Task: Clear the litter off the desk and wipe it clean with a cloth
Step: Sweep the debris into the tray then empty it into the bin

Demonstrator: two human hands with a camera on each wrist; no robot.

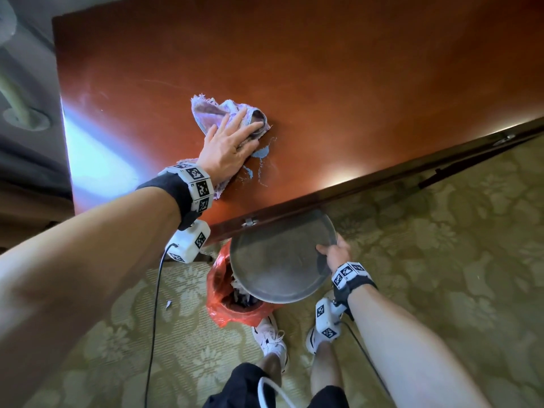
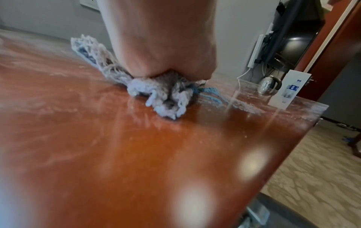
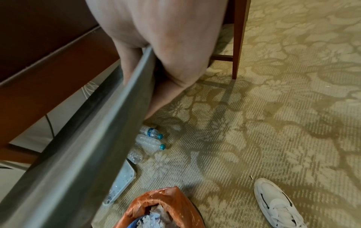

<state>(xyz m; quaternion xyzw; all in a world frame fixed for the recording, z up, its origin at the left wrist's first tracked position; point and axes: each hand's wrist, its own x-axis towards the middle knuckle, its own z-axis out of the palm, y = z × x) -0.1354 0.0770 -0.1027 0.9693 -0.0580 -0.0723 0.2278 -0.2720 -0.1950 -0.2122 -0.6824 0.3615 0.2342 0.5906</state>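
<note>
My left hand (image 1: 232,139) lies flat with straight fingers on a crumpled lilac cloth (image 1: 206,113) near the front of the reddish wooden desk (image 1: 353,83). Pale blue smears and crumbs (image 1: 259,163) sit on the desk just right of the hand. In the left wrist view the cloth (image 2: 166,95) bunches under my palm, with powdery streaks (image 2: 242,106) beyond. My right hand (image 1: 335,251) grips the rim of a round metal tray (image 1: 276,257), held just below the desk's front edge over a bin lined with an orange bag (image 1: 226,301). The tray rim (image 3: 97,138) crosses the right wrist view.
On the patterned carpet lie plastic bottles (image 3: 150,141) and a white power strip (image 3: 121,183) under the desk. My white shoes (image 1: 270,340) stand by the bin. A kettle (image 2: 269,84) and a white card (image 2: 289,91) stand at the desk's far end. A chair leg (image 3: 237,46) stands nearby.
</note>
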